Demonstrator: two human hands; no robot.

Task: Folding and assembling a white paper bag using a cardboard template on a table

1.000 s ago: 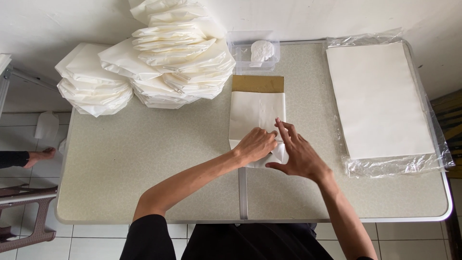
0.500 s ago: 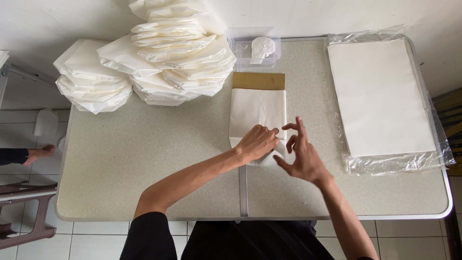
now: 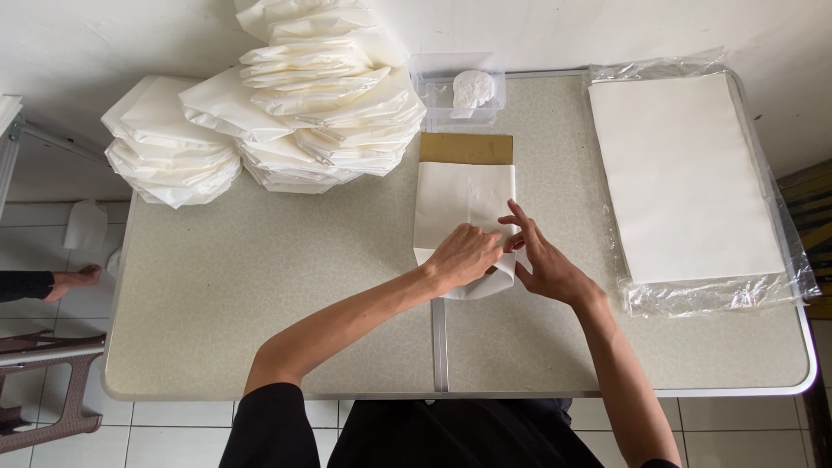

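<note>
Paper sheet [image 3: 464, 204] lies mid-table, wrapped over a brown card [image 3: 465, 148] whose top edge shows; side folds look done, near end only partly turned up, so this bag seems roughly half formed. Left hand [image 3: 464, 254] presses curled, closed, on the near fold; right hand [image 3: 542, 264] pinches the same flap at its right corner, index finger stretched out. Finished bags [image 3: 286, 121] are piled at the far left and a thick stack of flat sheets [image 3: 685, 173] waits at right, so plenty is left
</note>
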